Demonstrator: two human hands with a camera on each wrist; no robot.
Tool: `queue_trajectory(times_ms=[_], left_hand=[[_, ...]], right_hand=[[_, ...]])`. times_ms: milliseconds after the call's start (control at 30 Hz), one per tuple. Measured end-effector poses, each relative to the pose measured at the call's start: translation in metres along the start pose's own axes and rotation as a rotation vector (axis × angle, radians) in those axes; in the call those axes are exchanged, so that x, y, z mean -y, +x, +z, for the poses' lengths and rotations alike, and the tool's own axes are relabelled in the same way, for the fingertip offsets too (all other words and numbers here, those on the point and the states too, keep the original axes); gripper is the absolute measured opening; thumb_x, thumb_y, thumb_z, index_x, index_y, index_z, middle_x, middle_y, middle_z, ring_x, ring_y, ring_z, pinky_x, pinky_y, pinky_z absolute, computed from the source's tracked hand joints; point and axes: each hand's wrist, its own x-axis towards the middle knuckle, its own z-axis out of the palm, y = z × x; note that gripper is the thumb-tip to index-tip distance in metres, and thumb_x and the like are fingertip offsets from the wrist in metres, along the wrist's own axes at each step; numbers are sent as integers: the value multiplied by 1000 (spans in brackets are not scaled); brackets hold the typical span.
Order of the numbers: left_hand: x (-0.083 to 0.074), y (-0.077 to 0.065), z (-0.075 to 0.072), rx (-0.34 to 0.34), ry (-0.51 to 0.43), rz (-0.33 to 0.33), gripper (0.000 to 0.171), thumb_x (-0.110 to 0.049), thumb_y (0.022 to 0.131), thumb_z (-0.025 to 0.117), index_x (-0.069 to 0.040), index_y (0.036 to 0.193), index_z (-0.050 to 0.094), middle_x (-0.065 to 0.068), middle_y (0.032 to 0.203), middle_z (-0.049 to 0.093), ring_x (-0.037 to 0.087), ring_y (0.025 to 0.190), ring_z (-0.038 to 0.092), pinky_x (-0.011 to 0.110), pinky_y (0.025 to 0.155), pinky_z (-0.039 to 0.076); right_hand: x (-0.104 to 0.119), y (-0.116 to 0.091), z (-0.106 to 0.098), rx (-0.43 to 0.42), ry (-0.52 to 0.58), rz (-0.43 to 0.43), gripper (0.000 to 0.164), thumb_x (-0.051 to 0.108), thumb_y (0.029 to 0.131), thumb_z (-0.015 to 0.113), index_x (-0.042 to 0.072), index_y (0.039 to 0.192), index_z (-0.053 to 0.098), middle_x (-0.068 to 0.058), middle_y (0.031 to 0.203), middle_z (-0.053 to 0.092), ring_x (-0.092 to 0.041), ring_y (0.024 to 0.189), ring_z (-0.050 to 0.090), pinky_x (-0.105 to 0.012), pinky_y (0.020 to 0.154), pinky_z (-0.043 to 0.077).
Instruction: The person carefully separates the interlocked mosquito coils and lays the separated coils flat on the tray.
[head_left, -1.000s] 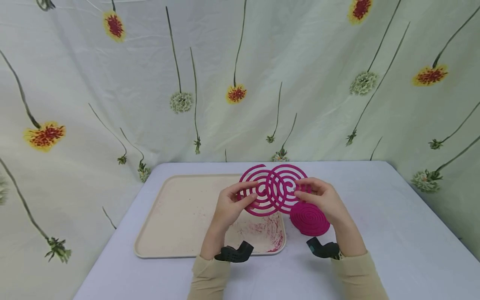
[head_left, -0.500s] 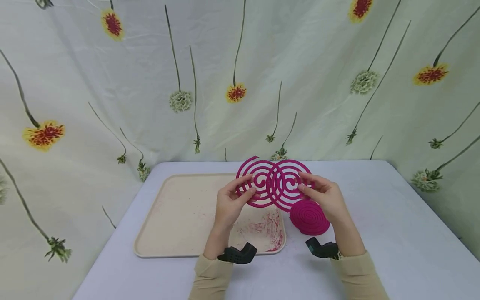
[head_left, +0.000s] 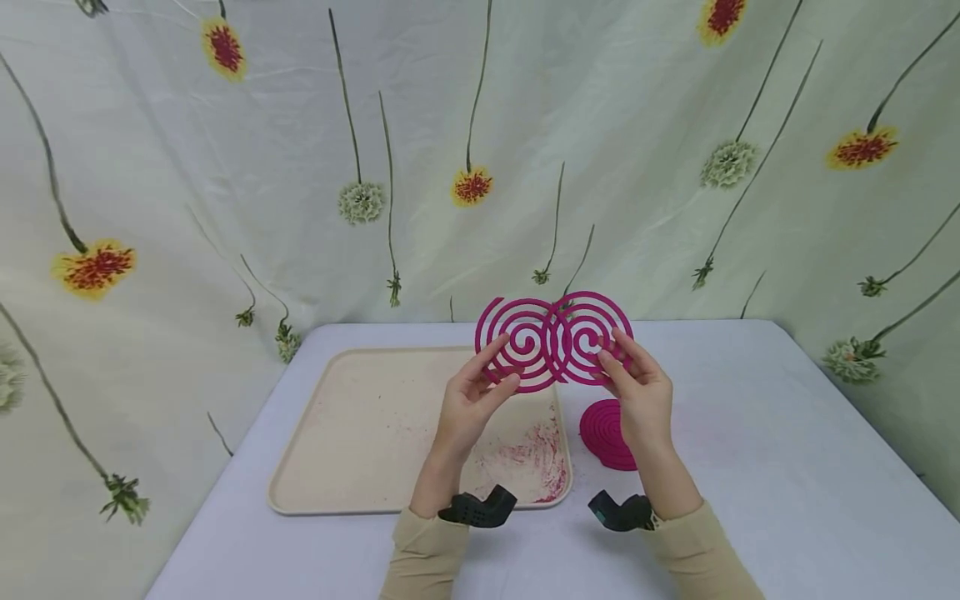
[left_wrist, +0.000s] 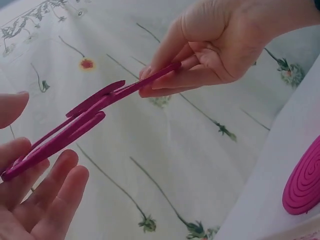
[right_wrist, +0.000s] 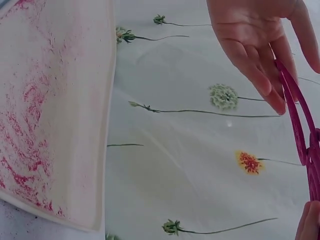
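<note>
Two magenta mosquito coils (head_left: 517, 312) are held up over the table, flat faces towards the head camera, their outer rings overlapping in the middle. My left hand (head_left: 467, 404) holds the left coil at its outer side; in the left wrist view its fingers (left_wrist: 67, 172) lie along the coil while the thumb stands off. The right hand (head_left: 643, 396) pinches the right coil between thumb and fingers. Seen edge-on in the left wrist view, the coils (left_wrist: 90, 112) cross each other at a slight offset. A round stack of coils (head_left: 602, 429) lies below, partly hidden behind the right hand.
A beige tray (head_left: 360, 433) sits on the white-covered table (head_left: 765, 467), left of the coil stack, with magenta crumbs and smears near its right corner. A flower-printed cloth (head_left: 637, 167) hangs behind the table.
Both hands have lifted the coils higher, and the right wrist has turned more upright. The coils' overlap has narrowed as they spread sideways. The stack and tray stay put.
</note>
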Motion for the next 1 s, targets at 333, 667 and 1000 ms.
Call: queue_trajectory(times_ms=[333,667,1000], left_hand=[[1,0,-27,140,128,1,37,6,85,63,8,121,58,23,118,58,37,101,60,35,78,55],[3,2,-33,257,183,-84,39,4,84,65,6,123,57,22,118,58,33,98,63,33,77,55],[10,6,-16,-138,38,2,45,0,83,69,1,125,53,16,122,53,28,111,55,34,85,52]], right_hand=[[16,11,-30,479,-306,-17,38,1,87,64,-8,121,51,-13,109,56,-12,82,64,-24,72,55],[21,18,-45,663,-484,-70,34,2,87,64,-8,119,57,-7,95,63,-13,75,60,-27,60,55],[11,7,-16,248,-249,-78,38,1,87,64,-6,123,53,0,101,59,-9,78,65,-23,69,56]])
